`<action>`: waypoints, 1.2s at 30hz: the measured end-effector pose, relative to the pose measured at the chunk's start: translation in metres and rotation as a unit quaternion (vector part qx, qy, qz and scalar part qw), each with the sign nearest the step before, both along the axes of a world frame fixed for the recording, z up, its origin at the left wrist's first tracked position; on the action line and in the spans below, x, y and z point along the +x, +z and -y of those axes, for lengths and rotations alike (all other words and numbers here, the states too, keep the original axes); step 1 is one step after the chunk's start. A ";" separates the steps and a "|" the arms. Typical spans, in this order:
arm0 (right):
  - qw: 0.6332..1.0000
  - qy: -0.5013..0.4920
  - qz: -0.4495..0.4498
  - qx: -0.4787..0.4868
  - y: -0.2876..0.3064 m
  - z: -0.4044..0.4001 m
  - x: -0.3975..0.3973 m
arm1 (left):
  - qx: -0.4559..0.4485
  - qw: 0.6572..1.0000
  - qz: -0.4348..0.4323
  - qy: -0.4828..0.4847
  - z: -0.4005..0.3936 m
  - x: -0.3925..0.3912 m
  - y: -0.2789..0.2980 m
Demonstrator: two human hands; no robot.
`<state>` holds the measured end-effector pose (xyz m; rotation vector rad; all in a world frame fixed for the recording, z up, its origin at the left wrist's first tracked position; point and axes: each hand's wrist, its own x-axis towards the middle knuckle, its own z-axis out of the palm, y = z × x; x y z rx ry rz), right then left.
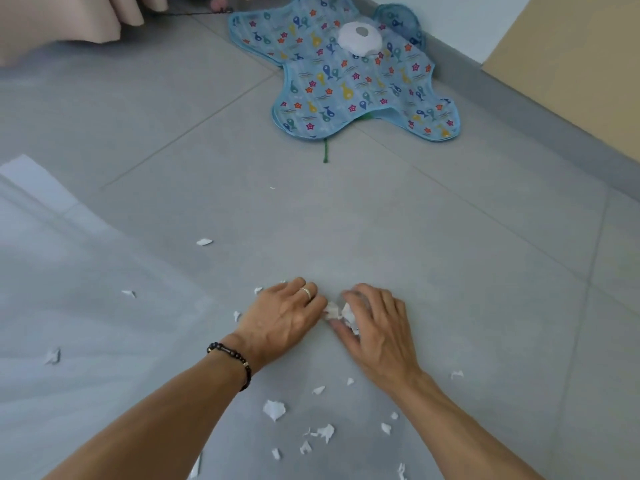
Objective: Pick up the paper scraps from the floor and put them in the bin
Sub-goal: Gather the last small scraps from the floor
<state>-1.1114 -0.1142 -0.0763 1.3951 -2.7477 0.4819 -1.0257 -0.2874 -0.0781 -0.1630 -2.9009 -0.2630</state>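
Both of my hands rest low on the grey tiled floor, side by side. My left hand [282, 315], with a ring and a beaded bracelet, lies palm down with its fingers against a small bunch of white paper scraps [334, 311]. My right hand [374, 323] curls over the same bunch from the right, fingers bent around it. Several more torn scraps lie loose on the floor: a larger one [274, 409] near my left forearm, one [204, 241] further ahead on the left, others [325, 432] between my arms. No bin is in view.
A blue star-shaped fabric mat [346, 84] with fish and star prints lies ahead, with a white round device [360, 38] on it. A grey skirting board and wall [540, 109] run along the right. Pink fabric [69, 19] hangs at the top left.
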 end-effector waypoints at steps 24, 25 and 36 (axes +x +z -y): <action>0.890 0.041 0.422 -0.169 0.230 0.188 0.111 | 0.543 0.758 -0.056 0.357 0.087 0.154 0.219; 0.885 0.071 0.436 -0.150 0.245 0.207 0.131 | 0.546 0.744 -0.076 0.379 0.101 0.178 0.234; 0.808 0.309 0.500 -0.036 0.344 0.369 0.364 | 0.376 0.633 -0.250 0.629 0.200 0.436 0.336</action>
